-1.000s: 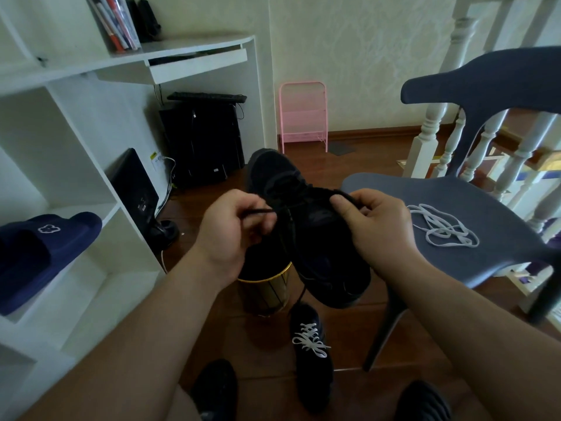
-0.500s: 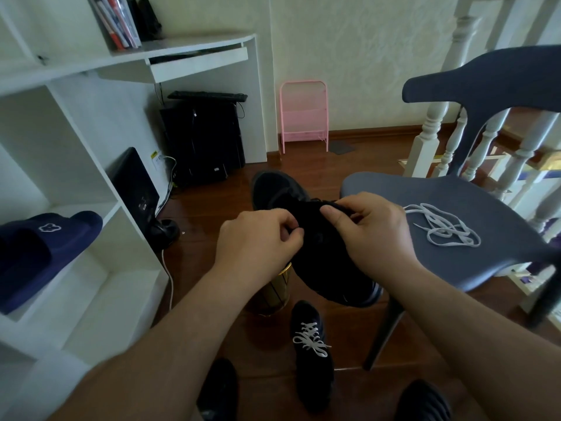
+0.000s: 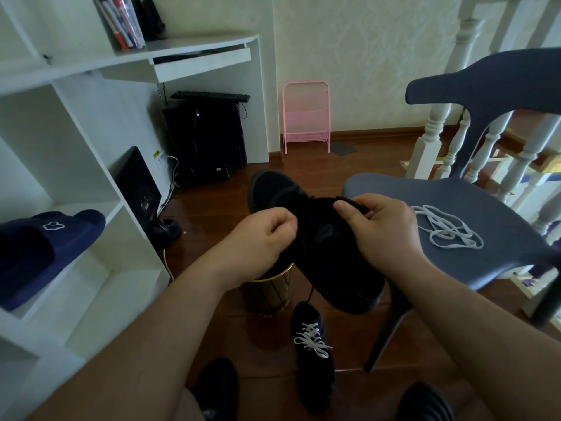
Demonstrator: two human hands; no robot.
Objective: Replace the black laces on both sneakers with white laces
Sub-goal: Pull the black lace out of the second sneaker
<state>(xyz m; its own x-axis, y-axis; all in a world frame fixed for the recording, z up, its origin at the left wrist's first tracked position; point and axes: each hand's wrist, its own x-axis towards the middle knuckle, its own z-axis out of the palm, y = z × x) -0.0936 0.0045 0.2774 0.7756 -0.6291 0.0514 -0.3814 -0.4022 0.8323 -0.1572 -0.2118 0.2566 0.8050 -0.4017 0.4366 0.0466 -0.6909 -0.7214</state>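
I hold a black sneaker (image 3: 321, 244) in the air in front of me, toe pointing away. My right hand (image 3: 379, 229) grips its tongue and collar. My left hand (image 3: 261, 238) has its fingers curled at the eyelets, pinching the black lace; a loose end of that black lace (image 3: 309, 294) dangles below the shoe. A second black sneaker (image 3: 312, 350) stands on the floor below, laced in white. A loose white lace (image 3: 446, 227) lies in a tangle on the grey chair seat (image 3: 501, 238).
A gold waste bin (image 3: 271, 291) stands under the held shoe. White shelving (image 3: 76, 165) with a navy slipper (image 3: 45, 247) fills the left. A computer tower (image 3: 206, 141) sits under the desk; white banisters (image 3: 431, 138) stand behind the chair. Dark slippers (image 3: 217, 387) are on my feet.
The sneaker has dropped lower and tilted flatter. My left hand moved in from the side to the eyelets; the stretch of black lace it was pulling taut is no longer seen.
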